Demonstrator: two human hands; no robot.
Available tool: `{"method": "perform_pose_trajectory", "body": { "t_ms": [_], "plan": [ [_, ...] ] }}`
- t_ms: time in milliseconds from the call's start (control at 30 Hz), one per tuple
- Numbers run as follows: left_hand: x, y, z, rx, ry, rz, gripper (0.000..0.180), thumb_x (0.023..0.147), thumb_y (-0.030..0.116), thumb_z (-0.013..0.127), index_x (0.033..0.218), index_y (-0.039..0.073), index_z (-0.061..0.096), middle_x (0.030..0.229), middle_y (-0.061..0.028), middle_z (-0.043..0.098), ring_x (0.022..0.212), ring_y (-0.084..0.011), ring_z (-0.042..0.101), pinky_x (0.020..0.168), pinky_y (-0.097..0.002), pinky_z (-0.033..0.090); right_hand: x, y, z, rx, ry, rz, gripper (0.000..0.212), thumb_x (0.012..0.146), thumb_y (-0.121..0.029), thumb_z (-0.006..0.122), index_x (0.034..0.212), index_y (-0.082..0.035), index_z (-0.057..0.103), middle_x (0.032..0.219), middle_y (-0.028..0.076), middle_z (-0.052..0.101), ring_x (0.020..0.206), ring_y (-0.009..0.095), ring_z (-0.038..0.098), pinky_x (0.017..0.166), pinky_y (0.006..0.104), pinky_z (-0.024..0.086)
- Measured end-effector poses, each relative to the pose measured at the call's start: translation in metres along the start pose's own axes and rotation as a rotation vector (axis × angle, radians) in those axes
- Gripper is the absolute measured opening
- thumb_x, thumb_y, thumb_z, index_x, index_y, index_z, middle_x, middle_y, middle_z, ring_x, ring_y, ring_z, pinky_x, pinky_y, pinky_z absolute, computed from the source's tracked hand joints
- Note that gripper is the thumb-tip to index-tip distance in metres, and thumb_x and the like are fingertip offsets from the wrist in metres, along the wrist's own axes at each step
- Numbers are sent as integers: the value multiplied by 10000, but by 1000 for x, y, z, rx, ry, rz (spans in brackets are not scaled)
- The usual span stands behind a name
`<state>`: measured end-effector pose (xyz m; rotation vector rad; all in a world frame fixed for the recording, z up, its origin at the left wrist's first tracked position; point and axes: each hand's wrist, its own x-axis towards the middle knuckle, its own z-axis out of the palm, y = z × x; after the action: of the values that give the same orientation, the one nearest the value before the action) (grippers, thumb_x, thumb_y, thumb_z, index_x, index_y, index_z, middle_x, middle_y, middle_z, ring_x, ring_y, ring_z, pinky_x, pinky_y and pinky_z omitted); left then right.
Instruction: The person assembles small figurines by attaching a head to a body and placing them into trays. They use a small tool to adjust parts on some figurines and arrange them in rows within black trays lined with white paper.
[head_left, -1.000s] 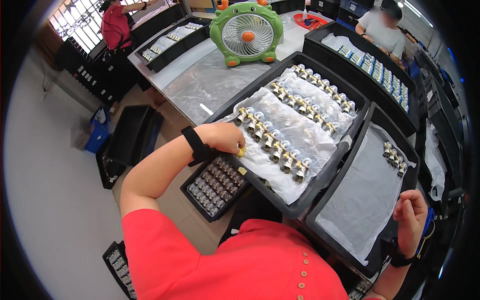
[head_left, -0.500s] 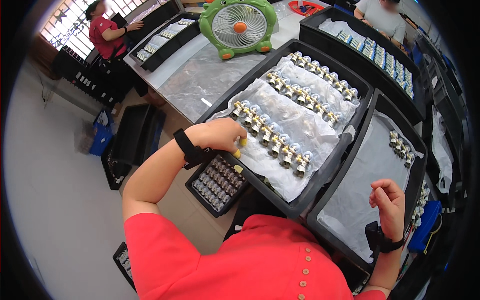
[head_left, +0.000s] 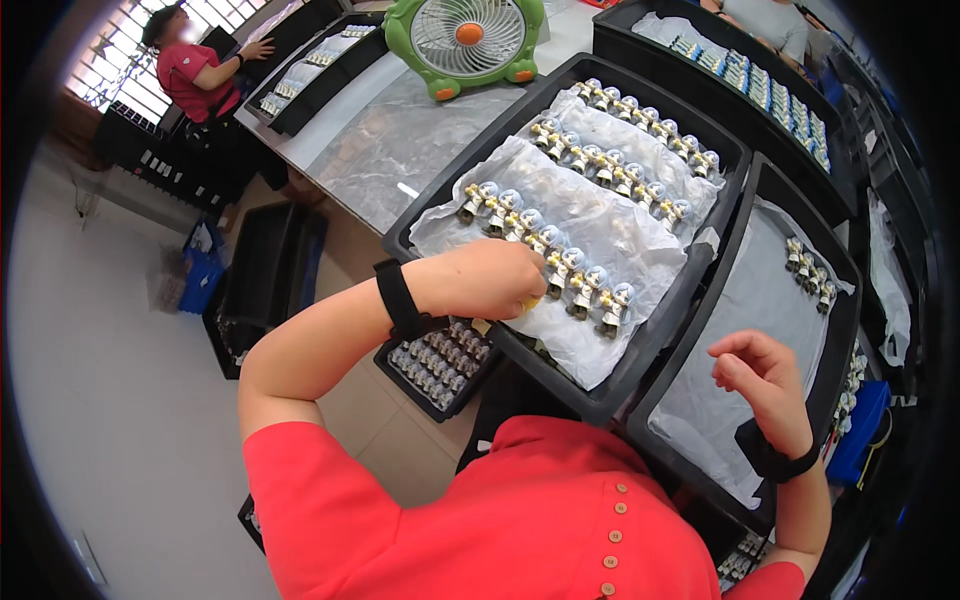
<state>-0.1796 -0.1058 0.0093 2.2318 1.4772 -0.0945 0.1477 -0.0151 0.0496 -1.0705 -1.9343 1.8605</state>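
A small yellow piece sits pinched in the closed left hand, at the near end of the front row of figurines in the middle black tray. That tray holds three rows on crinkled plastic sheet; about eight figurines show in the front row. The right hand hovers half-curled and holding nothing over the right tray, where roughly five figurines cluster.

Factory assembly floor: long benches, black trays of identical figurines.
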Motion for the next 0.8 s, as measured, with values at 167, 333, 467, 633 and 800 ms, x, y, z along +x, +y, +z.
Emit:
{"method": "perform_pose_trajectory", "body": {
  "t_ms": [167,333,467,633,800],
  "plan": [
    [-5,1,-18,-51,90,14,138,724,110,624,828,22,607,834,-106,558,853,-283,562,748,-367,458,32,-26,42,-396,-266,-314,158,805,-16,563,952,3,616,805,71,604,749,161,586,681,281,466],
    [-12,3,-23,-104,37,-53,244,737,186,657,899,13,601,851,-128,580,848,-303,573,757,-378,454,52,-20,81,-1012,-394,-612,176,702,-93,619,865,-30,603,804,92,591,814,259,562,715,376,421],
    [-12,-2,-20,-87,-27,-67,324,743,255,667,943,10,598,892,-147,592,878,-313,574,765,-394,450,64,-13,103,-1344,-406,-602,177,668,-152,640,812,-57,598,770,85,594,793,264,559,707,378,382],
    [-14,-13,-16,-122,11,-39,377,745,299,667,981,15,594,916,-163,590,881,-322,574,760,-398,446,85,-11,109,-1405,-485,-407,76,675,-122,605,717,-66,634,685,103,620,715,266,615,712,391,395],
    [-19,-12,-23,-170,33,-42,416,736,322,675,1013,22,595,920,-164,585,882,-326,571,749,-394,442,100,-16,85,-1167,-239,-316,123,716,-139,546,689,-37,609,631,152,602,642,340,596,625,424,475]
  ]
}}
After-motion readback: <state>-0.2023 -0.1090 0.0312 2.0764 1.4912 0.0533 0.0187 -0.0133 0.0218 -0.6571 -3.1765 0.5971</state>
